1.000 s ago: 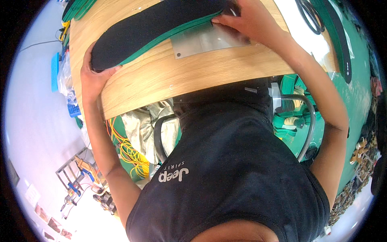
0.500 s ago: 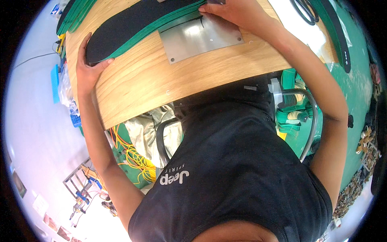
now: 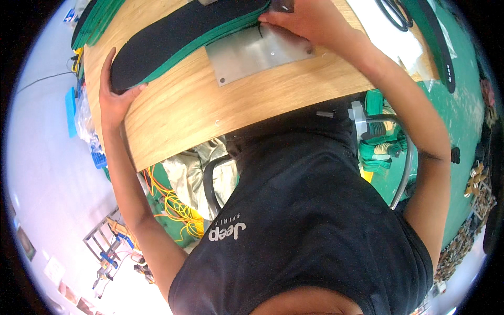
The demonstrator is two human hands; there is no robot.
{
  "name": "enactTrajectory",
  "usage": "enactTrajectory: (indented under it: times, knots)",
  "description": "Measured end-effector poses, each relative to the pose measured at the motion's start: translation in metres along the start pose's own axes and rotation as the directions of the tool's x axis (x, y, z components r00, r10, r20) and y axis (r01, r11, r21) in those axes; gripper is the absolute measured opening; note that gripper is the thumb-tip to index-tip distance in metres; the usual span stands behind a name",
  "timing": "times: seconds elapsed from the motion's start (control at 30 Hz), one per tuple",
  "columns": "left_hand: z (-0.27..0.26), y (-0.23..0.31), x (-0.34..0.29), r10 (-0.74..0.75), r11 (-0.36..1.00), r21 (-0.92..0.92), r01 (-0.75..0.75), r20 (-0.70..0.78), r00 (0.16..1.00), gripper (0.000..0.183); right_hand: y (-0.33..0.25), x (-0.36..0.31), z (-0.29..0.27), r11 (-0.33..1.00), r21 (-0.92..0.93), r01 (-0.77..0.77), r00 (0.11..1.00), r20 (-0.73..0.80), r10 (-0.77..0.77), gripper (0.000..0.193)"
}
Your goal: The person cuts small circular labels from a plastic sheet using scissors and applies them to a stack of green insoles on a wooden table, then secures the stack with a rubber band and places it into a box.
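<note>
A stack of shoe insoles (image 3: 168, 39) with a black top and green edges lies slantwise on the wooden table, its far part cut off by the upper picture edge. My left hand (image 3: 116, 100) wraps round its left end, thumb on the near side and fingers on the far side. At the stack's right end is my right hand (image 3: 310, 21), thumb and fingers bent in against it; its fingertips are partly hidden. Below that hand a clear, shiny flat plate (image 3: 247, 60) with dark corner holes lies on the table, partly under the stack.
More green insoles (image 3: 102, 23) are piled at the table's far left, and another dark-topped stack (image 3: 433, 39) stands at the right. A black cable (image 3: 396, 16) lies on a white surface. Yellow cords (image 3: 178, 210) and a metal chair frame (image 3: 407, 168) are below the table (image 3: 173, 123).
My right hand has shifted slightly downward at the stack's right end. My left hand keeps its hold on the left end, and the view has moved a little.
</note>
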State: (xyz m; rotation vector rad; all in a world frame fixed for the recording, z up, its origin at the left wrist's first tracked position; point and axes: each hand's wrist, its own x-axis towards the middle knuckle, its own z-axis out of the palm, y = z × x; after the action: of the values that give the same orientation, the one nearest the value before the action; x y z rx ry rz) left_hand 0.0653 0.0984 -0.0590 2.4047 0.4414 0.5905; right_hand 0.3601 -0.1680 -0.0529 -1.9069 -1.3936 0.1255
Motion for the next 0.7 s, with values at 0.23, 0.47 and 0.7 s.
enactTrajectory:
  times: [0.23, 0.47, 0.7]
  knots:
    - [-0.026, 0.005, -0.032, -0.023, 0.988, -0.155, -0.016, -0.246, 0.969, 0.074, 0.009, -0.014, -0.034, 0.949, -0.215, 0.23, 0.943, -0.194, -0.272, 0.045]
    - [0.026, 0.081, -0.063, -0.425, 0.843, -0.475, 0.252, -0.3, 0.854, 0.018, 0.034, -0.008, -0.023, 0.836, -0.512, 0.198, 0.953, -0.099, -0.285, 0.007]
    - [0.145, 0.184, -0.011, -0.247, 0.716, -0.598, 0.359, 0.264, 0.932, 0.016, 0.062, 0.006, -0.008, 0.721, -0.644, 0.256, 0.953, 0.044, -0.299, 0.04]
